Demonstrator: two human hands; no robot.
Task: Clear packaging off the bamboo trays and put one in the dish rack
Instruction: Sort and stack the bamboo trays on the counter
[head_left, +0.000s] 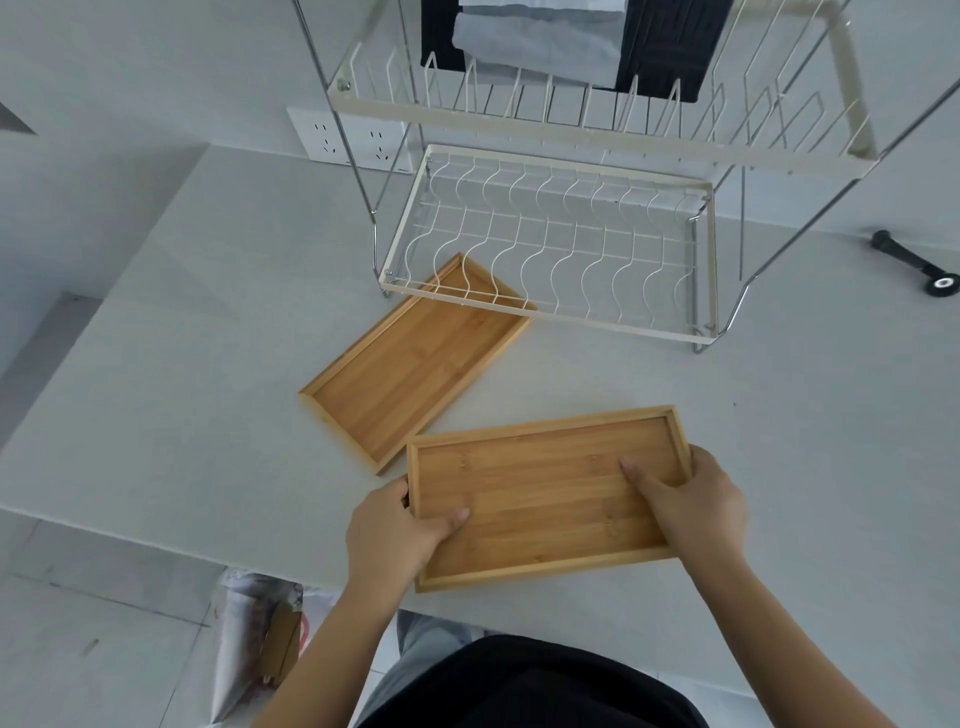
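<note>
a: where's the tray that matters?

b: the near tray sits low in the frame, just right of centre, over the front edge of the table. both hands have it. the left hand clamps the lower-left corner, thumb laid on the inner floor, fingers hidden beneath. the right hand grasps the right short end, thumb inside the rim. so each grip is clenched on the same tray, one at either end.

a: and the relation to the rack?

b: the dish rack lies straight up the frame from the tray, well apart. its lower basket is open to the front, wavy wires running front to back. the tray's long axis runs left to right, tilted a little up at the right, roughly parallel to the basket's front rail. my guess is it would need tipping onto an edge to stand between the wires. neither hand is clearly nearer the rack.

a: how does it look?

b: bare bamboo, honey-coloured, shallow raised rim, no wrapping visible on it. the second tray lies diagonally at mid-frame, also bare, its far corner tucked under the rack's front-left corner. crumpled packaging lies on the floor at lower left.
</note>
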